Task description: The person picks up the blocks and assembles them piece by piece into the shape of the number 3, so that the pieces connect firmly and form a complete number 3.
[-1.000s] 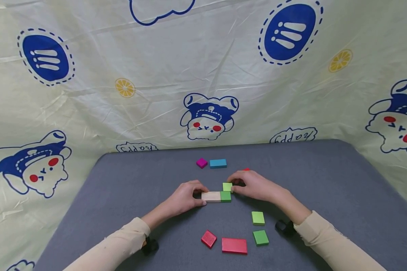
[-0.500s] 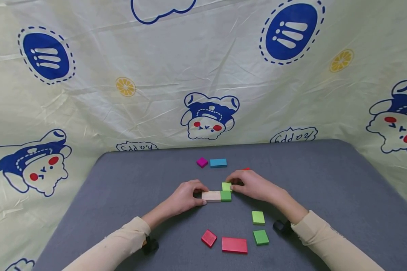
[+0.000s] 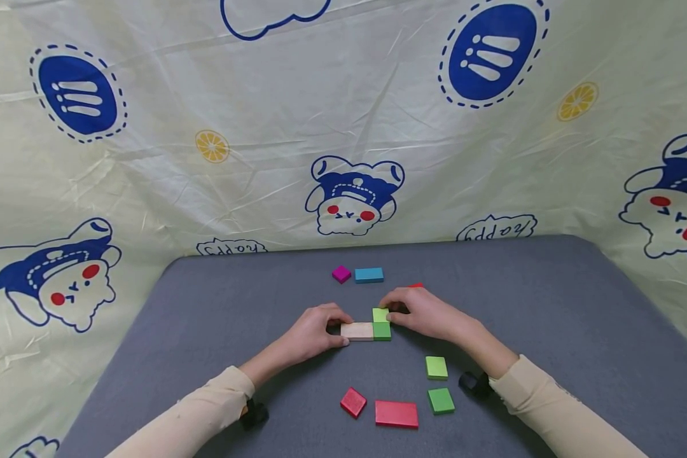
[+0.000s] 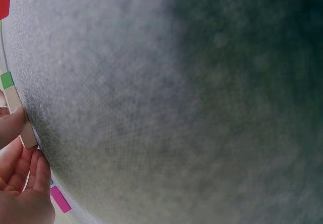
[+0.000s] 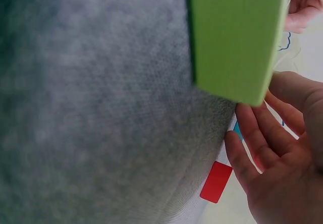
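In the head view my left hand point(image 3: 313, 332) grips the left end of a pale wooden block point(image 3: 359, 331), thumb in front and fingers behind. A dark green block point(image 3: 381, 331) sits flush against the block's right end. Behind the dark green one stands a small light green block point(image 3: 380, 314), its front edge meeting it. My right hand point(image 3: 426, 313) pinches that light green block at its right side with thumb and index finger. The left wrist view shows the left thumb point(image 4: 12, 125) over the wooden block.
Purple point(image 3: 341, 274) and blue blocks point(image 3: 369, 275) lie at the back. A red block point(image 3: 415, 285) is partly hidden behind the right hand. Nearer lie light green point(image 3: 436, 367), green point(image 3: 441, 401), red square point(image 3: 353, 402) and red rectangular blocks point(image 3: 397, 414) on the grey table point(image 3: 252, 286).
The right hand has slid slightly left, bringing the light green block left until its edges nearly line up with the dark green block's. The left hand stays put on the wooden block.
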`<state>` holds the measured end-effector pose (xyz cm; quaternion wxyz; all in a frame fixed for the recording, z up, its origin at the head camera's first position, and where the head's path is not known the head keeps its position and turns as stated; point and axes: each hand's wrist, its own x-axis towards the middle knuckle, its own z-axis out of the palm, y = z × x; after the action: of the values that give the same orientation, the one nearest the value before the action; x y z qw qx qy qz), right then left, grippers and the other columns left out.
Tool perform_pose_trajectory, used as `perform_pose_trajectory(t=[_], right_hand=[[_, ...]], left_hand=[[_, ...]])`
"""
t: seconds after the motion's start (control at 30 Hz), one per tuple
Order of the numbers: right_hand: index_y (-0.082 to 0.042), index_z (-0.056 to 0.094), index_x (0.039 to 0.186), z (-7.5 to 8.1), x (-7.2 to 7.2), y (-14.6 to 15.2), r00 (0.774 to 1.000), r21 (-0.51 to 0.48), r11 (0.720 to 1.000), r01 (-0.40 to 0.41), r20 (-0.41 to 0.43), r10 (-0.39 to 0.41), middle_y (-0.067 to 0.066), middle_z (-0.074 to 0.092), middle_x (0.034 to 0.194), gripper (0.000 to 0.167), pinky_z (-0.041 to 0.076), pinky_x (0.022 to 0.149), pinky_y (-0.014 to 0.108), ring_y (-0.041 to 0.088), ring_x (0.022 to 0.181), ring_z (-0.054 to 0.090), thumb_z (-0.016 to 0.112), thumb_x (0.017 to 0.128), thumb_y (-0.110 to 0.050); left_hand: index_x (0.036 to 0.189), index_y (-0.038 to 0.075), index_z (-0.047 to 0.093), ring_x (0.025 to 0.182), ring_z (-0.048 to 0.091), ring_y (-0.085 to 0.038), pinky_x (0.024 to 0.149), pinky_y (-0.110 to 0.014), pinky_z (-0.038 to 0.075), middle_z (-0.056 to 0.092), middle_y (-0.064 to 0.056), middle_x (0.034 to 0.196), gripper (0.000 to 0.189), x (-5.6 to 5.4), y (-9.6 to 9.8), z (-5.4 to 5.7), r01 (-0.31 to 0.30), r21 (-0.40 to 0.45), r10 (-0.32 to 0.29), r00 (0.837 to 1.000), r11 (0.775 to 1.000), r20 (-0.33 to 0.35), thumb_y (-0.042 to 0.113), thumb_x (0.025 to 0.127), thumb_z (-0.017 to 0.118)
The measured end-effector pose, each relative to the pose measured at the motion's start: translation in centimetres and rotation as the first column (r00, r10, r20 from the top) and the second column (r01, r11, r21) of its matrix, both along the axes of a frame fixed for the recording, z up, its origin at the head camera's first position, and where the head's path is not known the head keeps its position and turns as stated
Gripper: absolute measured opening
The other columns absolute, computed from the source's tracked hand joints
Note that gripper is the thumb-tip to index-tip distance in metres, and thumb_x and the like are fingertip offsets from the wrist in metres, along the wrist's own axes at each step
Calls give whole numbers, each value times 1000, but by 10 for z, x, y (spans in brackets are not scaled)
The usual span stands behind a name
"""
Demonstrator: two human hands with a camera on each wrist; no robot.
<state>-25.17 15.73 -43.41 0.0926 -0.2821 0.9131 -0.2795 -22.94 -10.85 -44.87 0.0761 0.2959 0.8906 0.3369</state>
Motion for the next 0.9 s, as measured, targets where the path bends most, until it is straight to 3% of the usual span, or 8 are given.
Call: perform_pose_trajectory(t=[0.53, 0.9], right_hand=[[-11, 68, 119, -1, 1, 0, 1000, -1, 1000, -4, -7, 4, -5, 64, 105, 25, 48, 85, 38, 11, 91, 56, 67, 94, -13], [-11, 68, 121, 2, 3, 7, 999, -53, 999, 1, -45, -3, -4, 66, 110, 26, 48, 90, 40, 12, 98, 59, 65, 95, -14]], left_hand=[[111, 12, 72, 94, 55, -14, 84, -31, 47, 61, 5, 100, 26, 1, 1, 0, -1, -3, 1, 1000, 1000, -3, 13, 85, 77], [112, 14, 72, 95, 55, -12, 85, -29, 47, 60, 7, 101, 27, 0, 0, 0, -9, -11, 9, 1000, 1000, 8, 14, 86, 77]])
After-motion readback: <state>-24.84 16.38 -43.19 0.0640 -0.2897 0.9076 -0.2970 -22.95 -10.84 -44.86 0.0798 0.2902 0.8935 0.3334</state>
